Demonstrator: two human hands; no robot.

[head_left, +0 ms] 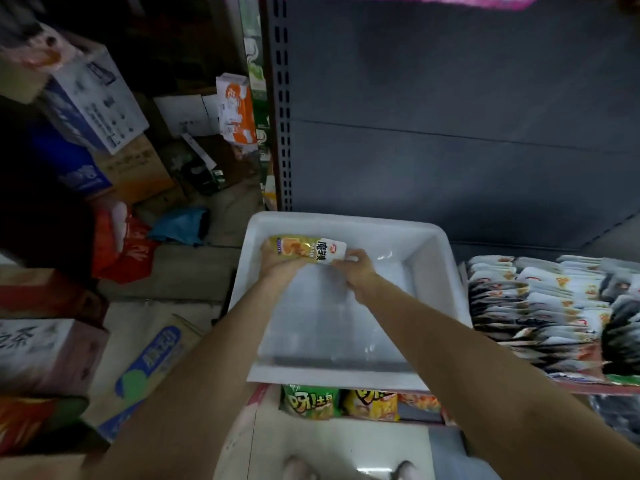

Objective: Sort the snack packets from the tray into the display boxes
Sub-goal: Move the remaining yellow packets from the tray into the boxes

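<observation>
Both hands, left and right, had fingers pinching the yellow packet level above the white box, seemingly to lay it flat.

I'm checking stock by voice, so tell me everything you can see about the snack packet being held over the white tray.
The snack packet is a flat, glossy pouch, yellow with an orange picture on its left part, white with dark characters on its right. It lies sideways above the white tray's far left corner, the left hand gripping one end, the right hand pinching the other.

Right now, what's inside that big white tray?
The white tray looks bare apart from the yellow snack packet both hands hold over its far-left corner; the forearms hide part of the floor.
</observation>
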